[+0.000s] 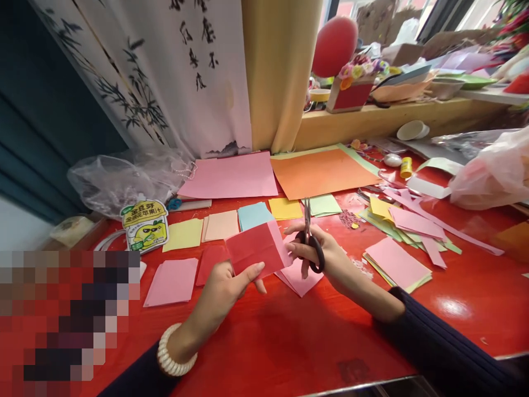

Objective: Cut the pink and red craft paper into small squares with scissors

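Observation:
My left hand, with a beaded bracelet at the wrist, is closed on a folded sheet of red paper, thumb on top. Scissors with black handles are held in my right hand, their blades pointing up and away from me. The fingertips of that hand also touch the paper's paler right edge. Beneath lies pink paper, partly hidden by the hands. Behind the hands are small stacks of blue paper, yellow paper and pale green paper.
On the red table, large pink and orange sheets lie at the back. Pink cut sheets and paper strips are on the right. A lemon-printed pouch stands left, and a plastic bag sits at far right.

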Motion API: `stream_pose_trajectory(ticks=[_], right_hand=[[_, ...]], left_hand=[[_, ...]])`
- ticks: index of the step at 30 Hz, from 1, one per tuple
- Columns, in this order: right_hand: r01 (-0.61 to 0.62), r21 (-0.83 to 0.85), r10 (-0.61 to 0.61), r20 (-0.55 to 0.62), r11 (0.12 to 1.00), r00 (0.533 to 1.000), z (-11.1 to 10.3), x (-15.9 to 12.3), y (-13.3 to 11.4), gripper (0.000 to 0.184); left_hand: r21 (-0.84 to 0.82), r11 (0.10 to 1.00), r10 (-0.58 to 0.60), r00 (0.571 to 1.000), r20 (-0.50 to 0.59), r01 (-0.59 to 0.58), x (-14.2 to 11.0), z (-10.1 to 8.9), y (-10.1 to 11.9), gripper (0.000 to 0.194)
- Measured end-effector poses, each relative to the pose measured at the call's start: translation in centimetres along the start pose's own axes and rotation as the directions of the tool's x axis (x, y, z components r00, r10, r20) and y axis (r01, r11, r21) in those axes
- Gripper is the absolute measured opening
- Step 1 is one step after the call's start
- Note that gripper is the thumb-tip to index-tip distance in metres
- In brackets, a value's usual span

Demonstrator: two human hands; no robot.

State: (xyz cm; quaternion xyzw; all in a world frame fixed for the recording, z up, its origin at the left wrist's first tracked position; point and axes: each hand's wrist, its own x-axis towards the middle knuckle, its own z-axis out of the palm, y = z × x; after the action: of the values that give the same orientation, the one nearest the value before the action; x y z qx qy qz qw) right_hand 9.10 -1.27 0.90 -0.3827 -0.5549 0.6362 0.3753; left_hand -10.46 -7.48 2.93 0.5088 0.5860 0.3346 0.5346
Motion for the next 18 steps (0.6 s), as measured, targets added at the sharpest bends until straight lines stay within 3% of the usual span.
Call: stream_pose_trajectory(ticks=[7, 11, 18], right_hand=[[-0.087, 0.017, 0.084, 0.126, 0.996, 0.988, 0.4, -0.7, -0.2, 0.03], [-0.152, 0.023, 0.15, 0.085, 0.988, 0.985, 1.0, -1.1, -0.2, 0.032], [-0.12, 0.083, 0.114, 0.075, 0.989, 0.991, 0.7, -1.0, 0.5, 0.028]], left_hand=[[0.013, 0.998, -0.065, 0.998, -0.003, 0.065, -0.1, 0.2, -1.5, 0.046], [0.029, 0.999, -0.042, 0.999, 0.014, 0.042, -0.1, 0.6, -1.3, 0.047], [0.037, 0.999, 0.023, 0.995, 0.101, -0.027, 0.1, 0.4, -1.3, 0.044]])
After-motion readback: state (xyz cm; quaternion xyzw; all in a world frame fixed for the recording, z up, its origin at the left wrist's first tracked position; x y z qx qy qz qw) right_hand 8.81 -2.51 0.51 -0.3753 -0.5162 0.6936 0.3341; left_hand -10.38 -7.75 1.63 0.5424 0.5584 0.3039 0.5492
